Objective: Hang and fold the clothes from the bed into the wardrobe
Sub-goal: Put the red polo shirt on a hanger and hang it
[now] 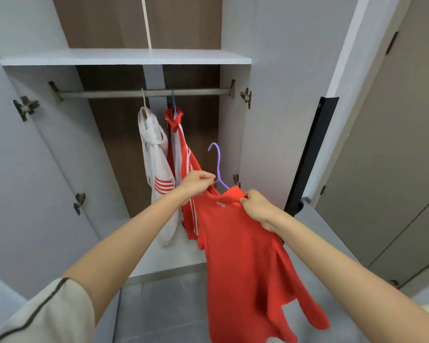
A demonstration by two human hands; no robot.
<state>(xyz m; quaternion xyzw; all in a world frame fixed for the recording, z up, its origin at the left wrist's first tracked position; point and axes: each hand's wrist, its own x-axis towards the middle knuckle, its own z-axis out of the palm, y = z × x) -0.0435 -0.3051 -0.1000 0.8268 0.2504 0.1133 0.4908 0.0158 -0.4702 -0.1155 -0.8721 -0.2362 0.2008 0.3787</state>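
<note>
Red shirt (pixel 245 256) sits on the purple hanger (pixel 218 164) just outside the wardrobe (pixel 124 56), left hand (pixel 196 181) pinching one shoulder, right hand (pixel 256 206) gripping the other. I'd even out the shoulders, then hook it on the rail (pixel 109 93) beside the jacket (pixel 181 154).

Red T-shirt (pixel 245 256) on purple hanger (pixel 218 164); white garment (pixel 156 164) with red stripes.

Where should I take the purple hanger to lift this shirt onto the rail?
Grip the hanger by its stem under the hook, coming from the near side, beside where the left hand pinches its base. The shirt covers the arms, and the hook stands upright, opening left, so a low grip leaves it free for the rail.
</note>
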